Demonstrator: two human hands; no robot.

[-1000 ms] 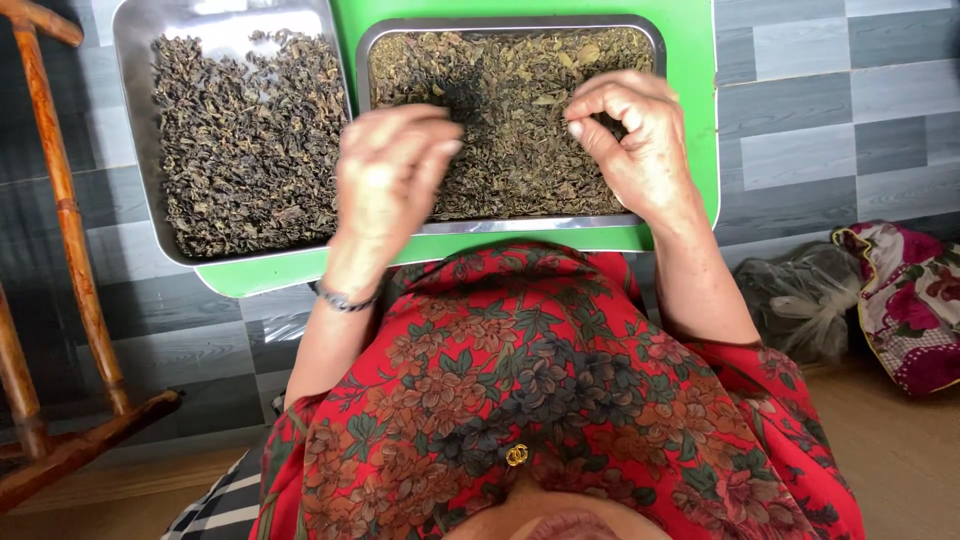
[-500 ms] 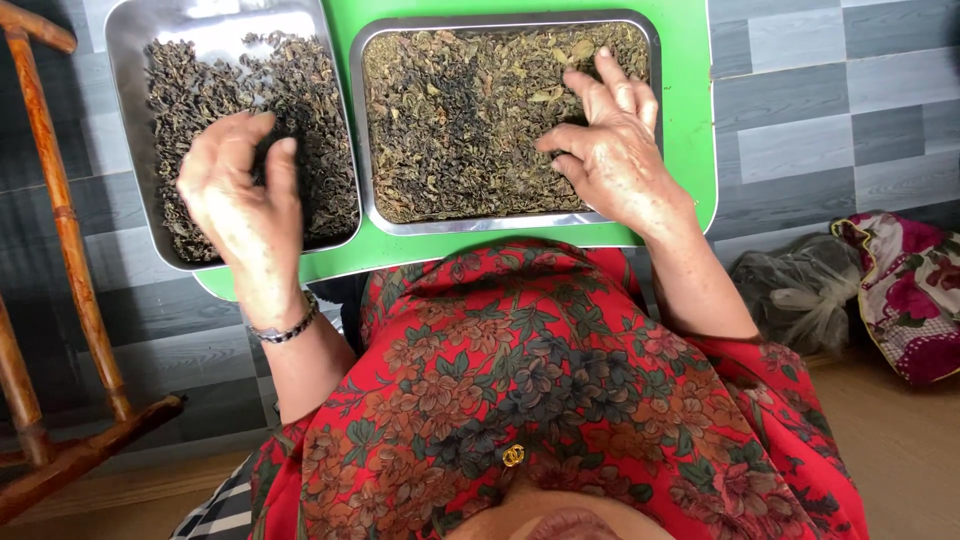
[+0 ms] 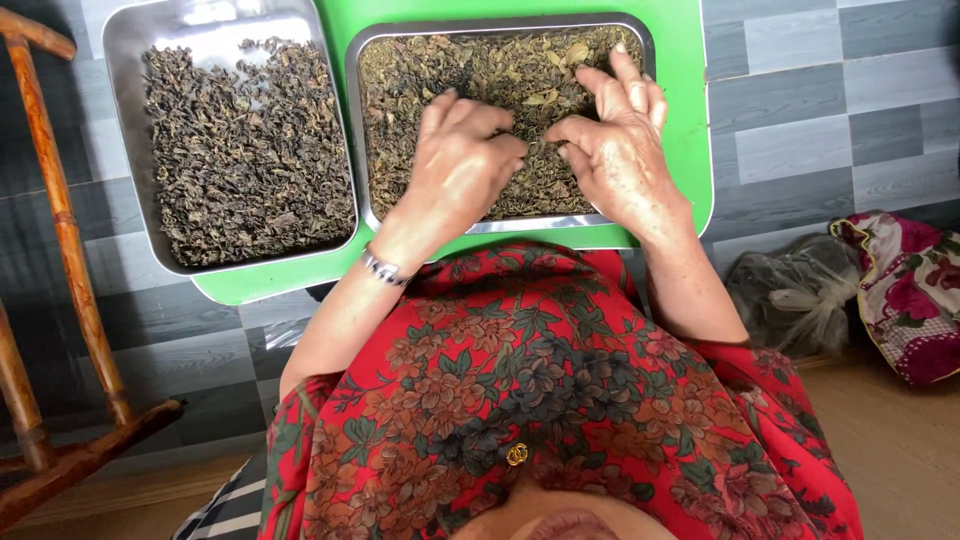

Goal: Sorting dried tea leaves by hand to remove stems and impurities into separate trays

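Half a second before, my left hand [image 3: 455, 165] had been over the left-hand tray of dark leaves [image 3: 240, 150]; it had since crossed to the right-hand tray of greenish leaves [image 3: 500, 90], meeting my right hand [image 3: 615, 150] there. Both hands rested curled on the leaves, fingertips pinching loosely at bits near the tray's six o'clock edge; whether either actually held a piece I could not tell. Sorting well, I judged, meant spreading the leaves thin and lifting only odd pieces. That tray sat on a green board [image 3: 685, 120], with a wooden chair leg [image 3: 60, 220] at nine o'clock and a floral cloth [image 3: 910, 290] at four o'clock.
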